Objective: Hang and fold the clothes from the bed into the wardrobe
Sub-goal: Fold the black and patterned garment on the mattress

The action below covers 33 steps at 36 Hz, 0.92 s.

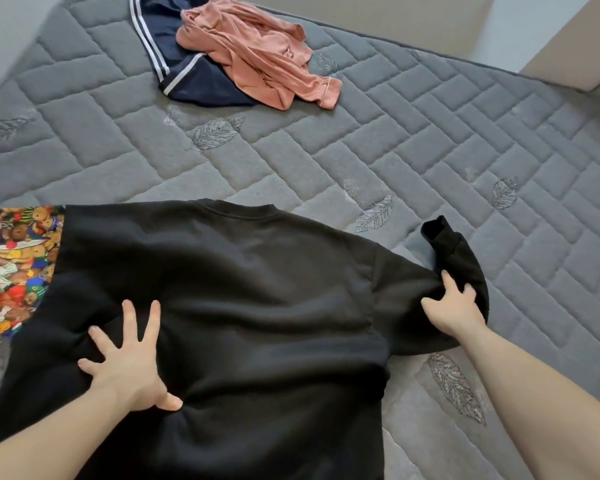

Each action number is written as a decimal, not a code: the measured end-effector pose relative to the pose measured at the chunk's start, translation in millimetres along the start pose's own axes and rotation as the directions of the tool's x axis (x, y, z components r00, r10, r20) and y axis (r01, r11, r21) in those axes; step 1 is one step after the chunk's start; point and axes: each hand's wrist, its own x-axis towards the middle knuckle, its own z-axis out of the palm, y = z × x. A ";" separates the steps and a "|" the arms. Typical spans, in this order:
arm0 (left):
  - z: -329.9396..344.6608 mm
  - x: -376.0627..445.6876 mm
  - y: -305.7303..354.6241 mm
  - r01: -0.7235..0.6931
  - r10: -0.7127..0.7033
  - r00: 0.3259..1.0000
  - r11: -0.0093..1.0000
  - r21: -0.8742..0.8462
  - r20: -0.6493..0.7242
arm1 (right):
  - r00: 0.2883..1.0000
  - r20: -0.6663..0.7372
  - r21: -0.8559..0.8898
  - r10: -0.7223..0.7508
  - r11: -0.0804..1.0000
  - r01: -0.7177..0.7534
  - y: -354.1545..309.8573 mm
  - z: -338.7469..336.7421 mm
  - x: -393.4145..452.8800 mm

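A black sweatshirt (257, 299) lies spread flat on the grey quilted mattress (413, 140), collar pointing away from me. My left hand (129, 362) presses flat on its lower left part, fingers spread. My right hand (454, 306) grips the right sleeve near the shoulder; the sleeve's cuff (440, 233) is bent back and sticks up. A salmon-pink top (257, 53) lies crumpled on a navy garment with white stripes (174, 64) at the far side of the bed. The wardrobe is out of view.
A bright teddy-bear print cloth (11, 265) lies under the sweatshirt's left edge. Beige walls (378, 19) rise behind the bed and at the far right corner.
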 end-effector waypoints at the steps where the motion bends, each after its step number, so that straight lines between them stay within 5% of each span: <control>1: -1.2 -0.9 2.4 0.007 -0.007 1.000 1.000 0.001 0.006 | 0.999 0.024 0.046 0.040 0.998 -0.041 4.7 -1.1 6.0; 8: -6.1 -6.6 14.1 0.046 -0.047 0.998 0.999 0.020 0.042 | 0.962 0.043 0.347 0.268 0.900 -0.266 28.7 -7.3 23.1; 13: -5.8 -6.0 14.4 0.025 -0.024 1.000 1.000 -0.002 0.016 | 0.864 0.132 0.601 0.486 0.654 -0.460 57.8 -5.5 15.5; 16: -2.9 -3.9 13.2 0.022 -0.022 1.000 1.000 -0.011 -0.010 | 0.842 0.037 0.639 0.538 0.635 -0.434 76.5 1.1 -3.1; 18: 0.6 1.0 10.2 0.019 -0.020 0.999 0.999 -0.026 -0.035 | 0.835 -0.116 0.576 0.538 0.721 -0.385 86.8 1.0 -15.3; 21: 5.1 5.1 5.9 0.036 -0.038 0.997 0.999 -0.039 -0.073 | 0.868 -0.330 0.446 0.372 0.871 -0.203 78.8 6.9 -41.9; 24: 5.5 3.6 4.2 0.013 -0.016 0.996 0.999 -0.039 -0.093 | 0.918 -0.392 0.380 0.061 0.920 0.101 35.1 30.1 -82.3; 30: 2.0 -12.9 -33.9 -0.158 0.157 0.976 0.987 0.005 -0.150 | 0.866 -0.208 0.279 -0.454 0.821 0.498 -89.8 107.9 -198.0; 33: -3.5 -11.2 -76.1 -0.286 0.256 0.942 0.950 -0.123 -0.215 | 0.819 -0.047 0.218 -0.572 0.794 0.567 -142.2 143.1 -248.6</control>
